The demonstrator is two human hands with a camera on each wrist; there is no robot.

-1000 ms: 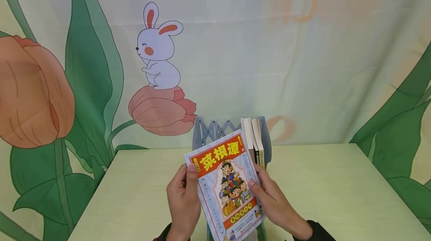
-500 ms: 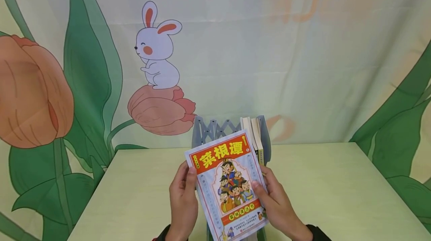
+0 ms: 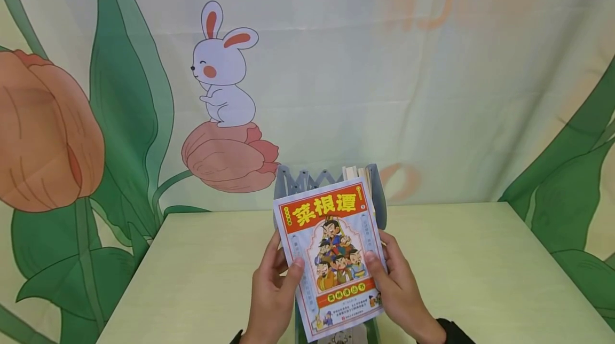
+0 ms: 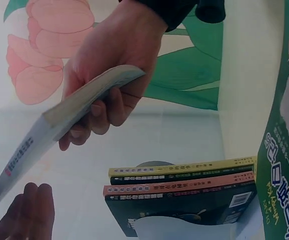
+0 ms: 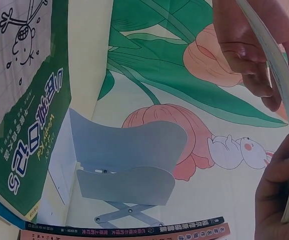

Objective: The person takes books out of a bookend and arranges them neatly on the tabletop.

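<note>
Both hands hold up a thin paperback comic book [image 3: 336, 264] with a red title band and cartoon figures on its front cover. My left hand [image 3: 274, 293] grips its left edge, thumb on the cover and fingers behind. At the right edge, my right hand [image 3: 402, 288] grips it the same way. The book leans slightly, its top edge sloping up to the right. In the left wrist view its white page edges and spine side show, with the right hand's [image 4: 104, 65] fingers under it.
Behind the held book, a grey-blue expandable bookend [image 5: 129, 150] stands on the table [image 3: 480, 269]. Several upright books [image 4: 179, 200] are at its right end. A green-covered book [image 5: 39, 95] lies in front, nearer the person. A printed cloth backdrop [image 3: 336, 66] hangs behind.
The book has shifted a little up and to the right and turned slightly more upright. My left hand has moved right with it, its thumb now further onto the cover.
</note>
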